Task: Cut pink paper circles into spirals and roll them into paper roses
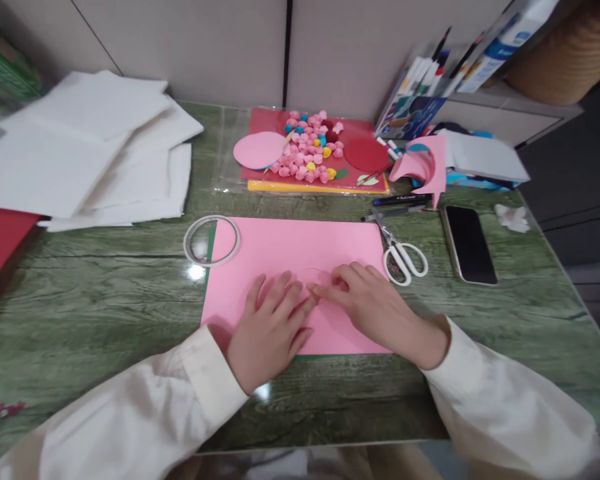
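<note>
A sheet of pink paper (270,243) lies flat on the table, with a green edge showing from under it. My left hand (273,327) rests on the paper with its fingers spread and stretched out. Beside its fingertips, my right hand (367,297) is closed, fingers curled and the tips low over the sheet; whatever they pinch is too small to make out. Between the hands a faint round outline (313,272) shows on the pink surface. A roll of tape (186,243) lies on the sheet's left corner. White-handled scissors (405,261) touch its right side.
Behind the sheet, a clear bag (230,177) carries pink, yellow and blue paper flowers (300,157). White sheets (75,147) are piled at left. Pens (403,200), a phone (469,243), a curled pink paper scrap (437,170) and a crumpled tissue (513,217) lie at right.
</note>
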`<action>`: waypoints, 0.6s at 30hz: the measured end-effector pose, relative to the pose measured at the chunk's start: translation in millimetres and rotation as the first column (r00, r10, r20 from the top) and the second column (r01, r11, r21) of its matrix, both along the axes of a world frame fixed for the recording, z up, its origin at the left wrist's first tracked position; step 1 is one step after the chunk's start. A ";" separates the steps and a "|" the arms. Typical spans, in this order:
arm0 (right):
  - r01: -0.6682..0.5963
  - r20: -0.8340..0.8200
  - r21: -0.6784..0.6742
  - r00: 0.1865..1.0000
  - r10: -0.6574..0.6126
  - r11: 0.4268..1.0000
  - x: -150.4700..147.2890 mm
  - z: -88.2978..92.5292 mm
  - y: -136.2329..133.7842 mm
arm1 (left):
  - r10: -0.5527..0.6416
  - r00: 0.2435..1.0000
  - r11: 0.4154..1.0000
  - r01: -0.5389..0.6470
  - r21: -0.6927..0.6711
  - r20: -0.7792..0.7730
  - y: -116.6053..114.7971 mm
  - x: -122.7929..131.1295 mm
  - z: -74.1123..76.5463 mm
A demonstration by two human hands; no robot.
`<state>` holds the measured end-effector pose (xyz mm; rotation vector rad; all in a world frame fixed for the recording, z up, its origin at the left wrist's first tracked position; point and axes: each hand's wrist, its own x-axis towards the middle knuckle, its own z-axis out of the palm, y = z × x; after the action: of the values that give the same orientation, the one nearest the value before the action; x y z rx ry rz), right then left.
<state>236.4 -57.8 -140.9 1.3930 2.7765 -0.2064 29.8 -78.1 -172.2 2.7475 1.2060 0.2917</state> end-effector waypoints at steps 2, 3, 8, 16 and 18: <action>-0.008 -0.003 0.013 1.000 0.008 1.000 1.3 -2.2 -1.3 | -0.010 1.000 0.999 0.009 0.042 0.010 -3.4 -0.5 -1.3; -0.012 -0.006 0.022 1.000 0.012 1.000 2.1 -4.2 -1.8 | -0.038 0.999 0.997 0.036 0.074 0.024 -5.3 -1.4 -1.6; -0.015 0.025 0.068 1.000 0.013 0.998 2.1 -10.9 -6.0 | -0.250 0.961 0.961 0.231 0.152 0.119 1.5 -7.1 8.1; 0.019 0.138 0.147 0.990 -0.039 0.989 -9.6 -5.4 -21.9 | 0.090 0.990 0.995 -0.086 -0.042 0.110 72.4 11.8 12.5; 0.025 0.141 0.154 0.989 -0.047 0.988 -10.9 -6.2 -23.8 | 0.088 0.989 0.993 -0.078 -0.087 0.119 78.4 17.1 8.2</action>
<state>225.5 -81.6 -147.0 1.4280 2.6987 0.1036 47.0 0.4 -164.0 2.5730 1.2720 0.4034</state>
